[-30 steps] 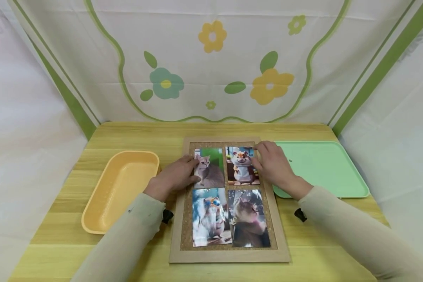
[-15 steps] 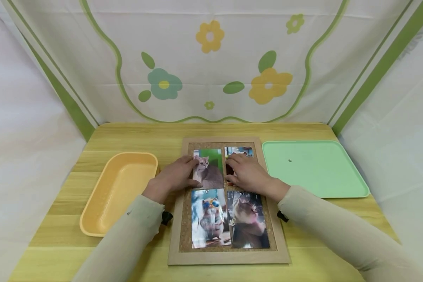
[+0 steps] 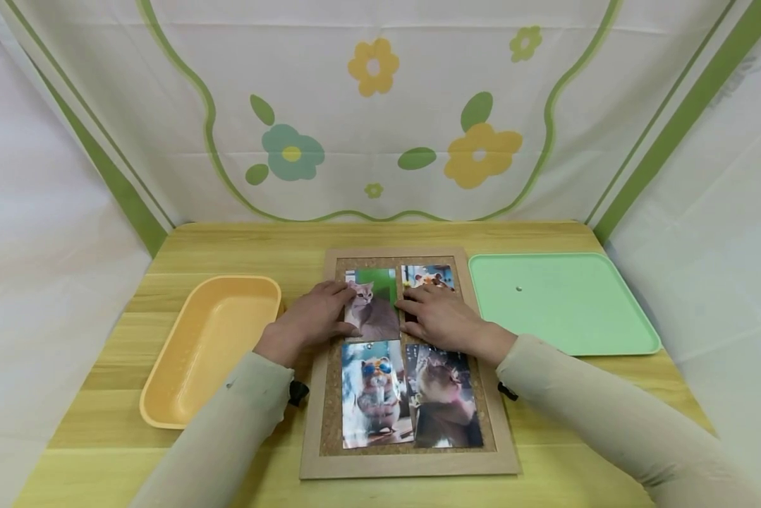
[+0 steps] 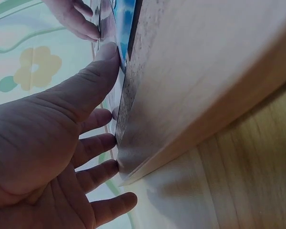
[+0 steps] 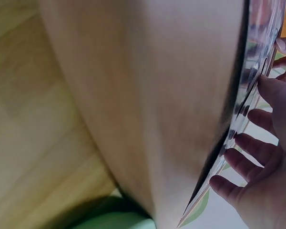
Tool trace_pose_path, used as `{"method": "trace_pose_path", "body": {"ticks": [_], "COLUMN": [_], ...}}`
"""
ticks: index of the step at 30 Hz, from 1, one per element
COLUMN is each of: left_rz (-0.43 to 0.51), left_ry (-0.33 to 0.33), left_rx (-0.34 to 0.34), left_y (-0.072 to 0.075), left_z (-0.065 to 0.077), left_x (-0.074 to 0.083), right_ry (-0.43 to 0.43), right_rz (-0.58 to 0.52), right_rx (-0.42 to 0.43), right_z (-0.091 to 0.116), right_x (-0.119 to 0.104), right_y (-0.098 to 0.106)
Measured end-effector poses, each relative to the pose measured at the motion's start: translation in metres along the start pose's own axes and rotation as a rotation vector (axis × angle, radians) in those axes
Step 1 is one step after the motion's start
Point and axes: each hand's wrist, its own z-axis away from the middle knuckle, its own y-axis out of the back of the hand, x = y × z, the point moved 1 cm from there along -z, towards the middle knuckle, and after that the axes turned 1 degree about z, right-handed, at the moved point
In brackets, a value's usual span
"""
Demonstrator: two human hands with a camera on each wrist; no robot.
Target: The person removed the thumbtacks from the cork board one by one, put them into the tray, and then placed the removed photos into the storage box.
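Note:
A wood-framed cork board [image 3: 409, 467] lies on the table with photos on it in two rows. My left hand [image 3: 310, 317] rests at the left edge of the upper-left cat photo [image 3: 376, 310]. In the left wrist view its thumb and fingertips touch the photo and board, fingers fairly straight. My right hand [image 3: 443, 321] lies over the upper-right hamster photo [image 3: 427, 274], hiding its lower part; its fingertips touch near that photo's left edge. Below are a photo of a hamster in sunglasses [image 3: 376, 402] and a dark cat photo [image 3: 446, 402]. Small pins show at some photo tops.
To the left stands a yellow-orange basket [image 3: 148, 395]. A light green tray [image 3: 577, 310] is on the right, with a tiny silvery piece [image 3: 518, 288] lying on it. Behind the table hangs a white curtain with printed flowers [image 3: 482, 155].
My right hand has moved left from the hamster photo's right edge to across that photo, with its fingertips near the left edge. My left hand has stayed in place on the cat photo.

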Motion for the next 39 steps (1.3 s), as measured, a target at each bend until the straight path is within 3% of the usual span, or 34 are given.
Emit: {"method": "trace_pose_path", "body": {"ticks": [5, 10, 16, 20, 23, 26, 31, 39], "left_rz": [0.042, 0.178, 0.470, 0.780, 1.060, 1.278, 1.465, 1.640], "left_ry": [0.012, 0.040, 0.187, 0.268, 0.326, 0.366, 0.391, 0.423], "left_rx": [0.017, 0.141, 0.241, 0.228, 0.183, 0.144, 0.081, 0.038], "left_y": [0.000, 0.005, 0.018, 0.024, 0.025, 0.025, 0.024, 0.024], "left_z": [0.000, -0.004, -0.008, -0.009, -0.009, -0.010, -0.011, -0.008], "left_x": [-0.001, -0.003, -0.006, -0.012, -0.016, -0.020, -0.022, -0.028], "right_ry": [0.013, 0.021, 0.020, 0.017, 0.017, 0.016, 0.018, 0.039], "right_rz": [-0.005, -0.019, -0.018, -0.018, -0.016, -0.016, -0.010, -0.004], "right_rx": [0.008, 0.015, 0.020, 0.028, 0.031, 0.033, 0.041, 0.063], "right_z": [0.000, 0.000, -0.001, -0.002, -0.003, -0.003, -0.003, -0.002], "right_x": [0.001, 0.002, 0.002, 0.002, 0.001, 0.001, 0.002, 0.000], "right_y": [-0.002, -0.004, -0.006, -0.007, -0.008, -0.009, -0.009, -0.008]}}
